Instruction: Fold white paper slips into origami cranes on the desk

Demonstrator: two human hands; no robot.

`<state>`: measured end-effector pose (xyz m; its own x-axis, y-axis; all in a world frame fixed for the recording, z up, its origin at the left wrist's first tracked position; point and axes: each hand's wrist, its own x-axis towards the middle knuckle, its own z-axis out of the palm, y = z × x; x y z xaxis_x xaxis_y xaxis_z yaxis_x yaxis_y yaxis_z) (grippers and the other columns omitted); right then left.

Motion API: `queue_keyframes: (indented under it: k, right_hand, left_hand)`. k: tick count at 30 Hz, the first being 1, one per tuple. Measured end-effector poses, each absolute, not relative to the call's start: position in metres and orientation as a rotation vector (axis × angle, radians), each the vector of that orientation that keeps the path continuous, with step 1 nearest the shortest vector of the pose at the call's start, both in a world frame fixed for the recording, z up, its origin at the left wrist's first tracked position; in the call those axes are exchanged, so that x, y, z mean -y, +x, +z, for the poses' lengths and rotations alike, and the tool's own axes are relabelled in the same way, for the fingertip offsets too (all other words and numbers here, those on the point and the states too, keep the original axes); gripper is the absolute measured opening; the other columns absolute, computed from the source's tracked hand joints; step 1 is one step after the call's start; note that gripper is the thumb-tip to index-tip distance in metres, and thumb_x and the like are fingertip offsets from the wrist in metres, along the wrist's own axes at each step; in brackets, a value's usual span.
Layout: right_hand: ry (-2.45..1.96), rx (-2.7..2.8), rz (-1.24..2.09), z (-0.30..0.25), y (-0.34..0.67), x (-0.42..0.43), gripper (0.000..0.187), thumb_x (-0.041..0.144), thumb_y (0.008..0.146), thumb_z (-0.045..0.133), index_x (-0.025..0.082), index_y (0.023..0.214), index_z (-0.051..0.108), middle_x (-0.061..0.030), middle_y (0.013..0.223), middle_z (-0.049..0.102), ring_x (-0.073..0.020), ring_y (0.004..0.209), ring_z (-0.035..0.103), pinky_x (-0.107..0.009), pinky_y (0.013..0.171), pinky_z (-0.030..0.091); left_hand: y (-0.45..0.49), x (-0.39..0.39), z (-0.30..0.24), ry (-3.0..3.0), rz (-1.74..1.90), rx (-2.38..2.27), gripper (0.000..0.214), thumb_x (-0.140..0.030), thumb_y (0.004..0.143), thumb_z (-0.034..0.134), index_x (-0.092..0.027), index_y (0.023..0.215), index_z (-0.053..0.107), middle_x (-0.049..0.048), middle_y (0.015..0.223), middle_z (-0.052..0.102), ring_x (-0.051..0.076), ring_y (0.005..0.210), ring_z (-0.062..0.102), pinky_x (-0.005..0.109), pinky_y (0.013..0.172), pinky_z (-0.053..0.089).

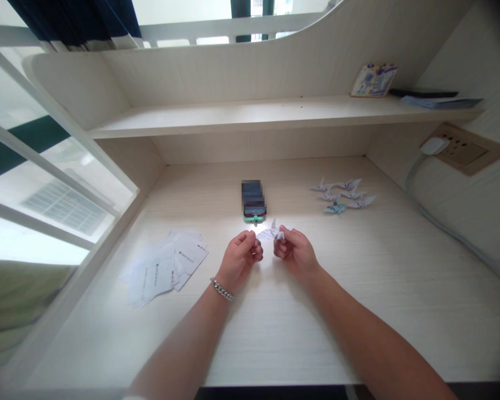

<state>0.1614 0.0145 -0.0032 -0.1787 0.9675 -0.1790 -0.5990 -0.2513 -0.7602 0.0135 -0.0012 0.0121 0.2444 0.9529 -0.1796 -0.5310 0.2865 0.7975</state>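
Between my two hands is a white folded paper crane (270,233), held just above the desk. My left hand (242,253) pinches its left end between thumb and fingers; a silver chain bracelet (222,289) is on that wrist. My right hand (295,250) is closed on the crane's right side, fingers curled beneath. Just beyond the hands lies a phone (253,198) with a green edge at its near end. Several finished paper cranes (351,195) stand together at the right back, among them a light blue crane (335,208).
Printed paper sheets (158,272) lie in a loose pile on the left of the desk (250,333). A shelf (233,115) spans the back, holding a small box (374,80). On the right wall, a plug (435,146) sits in a socket, its cable (441,228) running down.
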Motion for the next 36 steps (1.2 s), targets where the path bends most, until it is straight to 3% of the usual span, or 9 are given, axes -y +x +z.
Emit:
queue_keyframes:
  k: [11, 20, 31, 36]
  right_hand:
    - [-0.850, 0.787, 1.617, -0.0082, 0.1595, -0.0134, 0.031, 0.035, 0.073, 0.067, 0.016, 0.054, 0.051, 0.0030, 0.044, 0.044, -0.0077, 0.042, 0.037, -0.023, 0.041, 0.024]
    - [-0.764, 0.676, 1.806, -0.0052, 0.1579, -0.0122, 0.034, 0.039, 0.074, 0.066, 0.016, 0.055, 0.051, 0.0031, 0.043, 0.044, -0.0085, 0.042, 0.040, -0.022, 0.042, 0.029]
    - [-0.671, 0.528, 1.922, -0.0029, 0.1604, -0.0131, 0.030, 0.035, 0.075, 0.063, 0.017, 0.055, 0.049, 0.0040, 0.043, 0.042, -0.0076, 0.042, 0.037, -0.020, 0.041, 0.028]
    - [-0.730, 0.550, 1.895, -0.0038, 0.1614, -0.0153, 0.031, 0.035, 0.075, 0.063, 0.017, 0.055, 0.048, 0.0045, 0.043, 0.042, -0.0072, 0.041, 0.037, -0.020, 0.040, 0.027]
  left_hand:
    - [0.0125, 0.0003, 0.0101, 0.846, 1.152, -0.886, 0.033, -0.047, 0.076, 0.058, -0.015, 0.069, 0.053, -0.0007, 0.060, 0.052, 0.008, 0.052, 0.046, 0.021, 0.048, 0.033]
    - [0.0137, 0.0017, 0.0052, 0.745, 1.088, -0.772, 0.022, -0.034, 0.079, 0.059, -0.016, 0.072, 0.050, -0.0015, 0.062, 0.050, 0.008, 0.055, 0.047, 0.021, 0.054, 0.036]
    - [0.0081, 0.0009, 0.0096, 0.643, 1.195, -0.614, 0.025, -0.030, 0.080, 0.057, -0.015, 0.064, 0.044, -0.0028, 0.060, 0.043, 0.008, 0.057, 0.046, 0.022, 0.055, 0.037]
    - [0.0063, -0.0004, 0.0098, 0.735, 1.193, -0.729, 0.027, -0.038, 0.082, 0.053, -0.016, 0.069, 0.047, -0.0018, 0.062, 0.047, 0.008, 0.054, 0.045, 0.020, 0.047, 0.032]
